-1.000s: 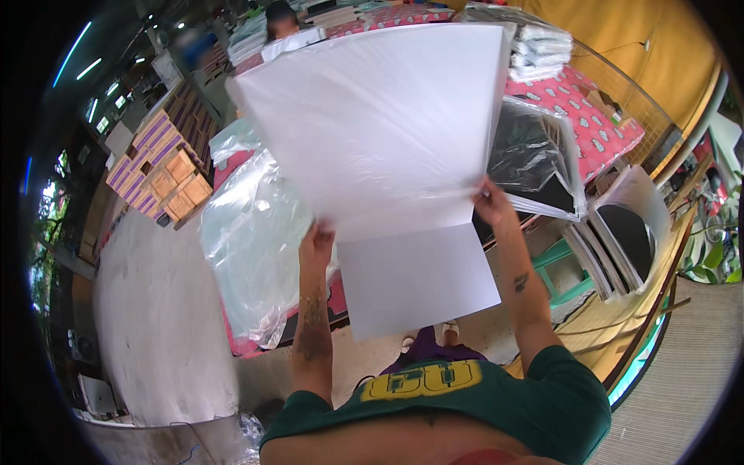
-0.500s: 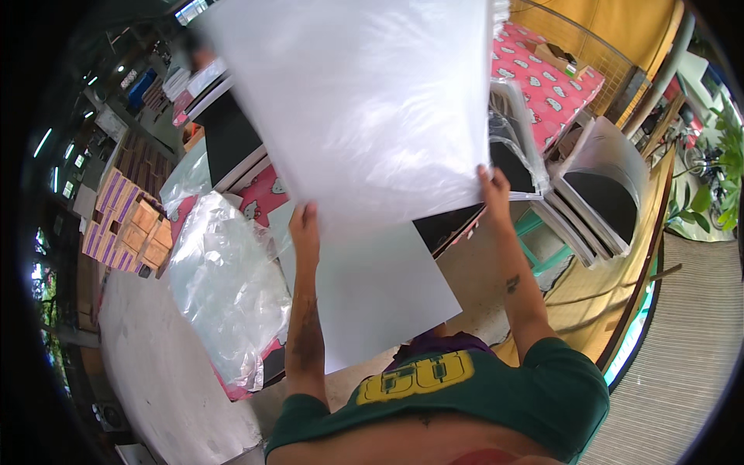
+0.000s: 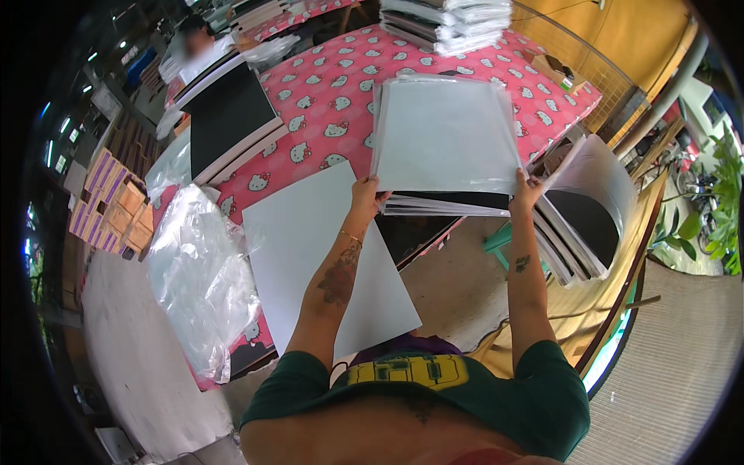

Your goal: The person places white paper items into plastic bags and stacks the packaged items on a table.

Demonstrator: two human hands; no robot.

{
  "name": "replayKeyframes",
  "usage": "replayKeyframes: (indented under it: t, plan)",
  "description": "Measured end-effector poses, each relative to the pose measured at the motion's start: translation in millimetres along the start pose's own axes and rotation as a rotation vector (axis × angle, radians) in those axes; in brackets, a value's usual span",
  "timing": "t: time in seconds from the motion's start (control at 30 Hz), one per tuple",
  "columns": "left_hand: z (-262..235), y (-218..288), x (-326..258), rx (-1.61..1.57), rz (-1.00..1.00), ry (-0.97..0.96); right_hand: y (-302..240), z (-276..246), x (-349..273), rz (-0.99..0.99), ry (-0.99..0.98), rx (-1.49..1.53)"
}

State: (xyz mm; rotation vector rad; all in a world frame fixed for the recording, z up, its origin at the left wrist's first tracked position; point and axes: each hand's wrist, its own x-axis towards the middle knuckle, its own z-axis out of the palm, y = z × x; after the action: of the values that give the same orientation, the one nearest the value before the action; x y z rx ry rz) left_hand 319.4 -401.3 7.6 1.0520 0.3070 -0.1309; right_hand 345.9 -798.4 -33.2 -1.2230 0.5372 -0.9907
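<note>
A white sheet in a clear plastic sleeve (image 3: 448,132) lies nearly flat over a stack of sleeved black-and-white sheets (image 3: 453,206) on the table. At its near left corner my left hand (image 3: 366,198) is closed, pinching the sleeve's edge. My right hand (image 3: 526,192) grips the near right corner in the same way. Left of the stack, partly behind my left forearm, rests a large bare white sheet (image 3: 298,240). Crumpled clear plastic sleeves (image 3: 203,283) are heaped beside that sheet, at the table's left edge.
A pink patterned cloth covers the table (image 3: 337,108). Black boards (image 3: 232,116) are stacked at its far left, with a person (image 3: 203,54) behind. Sleeved sheets (image 3: 446,23) are piled at the back. At right, more sleeved sheets (image 3: 585,209) bend over a green stool (image 3: 500,242).
The sleeved white sheet, raised high before, has come down onto the stack at the right. Both hands moved right with it and still hold its near corners.
</note>
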Motion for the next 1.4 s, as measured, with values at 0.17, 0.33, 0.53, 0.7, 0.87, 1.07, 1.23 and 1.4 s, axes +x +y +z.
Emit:
replayKeyframes:
  t: [0.17, 0.33, 0.53, 0.7, 0.87, 1.07, 1.23, 1.4]
  plan:
    - [-19, -9, -8, -0.046, 0.091, 0.13, -7, 5, -22, 0.079, -0.312, -0.38]
    - [-32, -13, -15, -0.019, 0.189, -0.025, -52, 25, -101, -0.554, -0.187, -1.075]
    - [-56, 19, -56, 0.786, 0.379, 0.157, -31, 46, -175, -0.675, -0.824, -1.24]
    - [-166, 72, -192, 0.959, 0.626, 0.337, -32, 49, -180, -0.637, -0.764, -1.294]
    - [-351, 116, -340, 1.618, 0.559, 0.951, -55, 69, -247, -0.735, -0.789, -0.885]
    - [-442, 117, -365, 1.791, -0.088, 0.843, -115, 65, -560, 0.735, -1.952, 0.002]
    - [-316, 130, -350, 1.117, 0.492, 0.555, -138, 97, -649, 1.292, -1.805, 0.079]
    - [-368, 127, -371, 0.967, 0.498, 0.762, -131, 107, -567, 0.928, -1.483, 0.165]
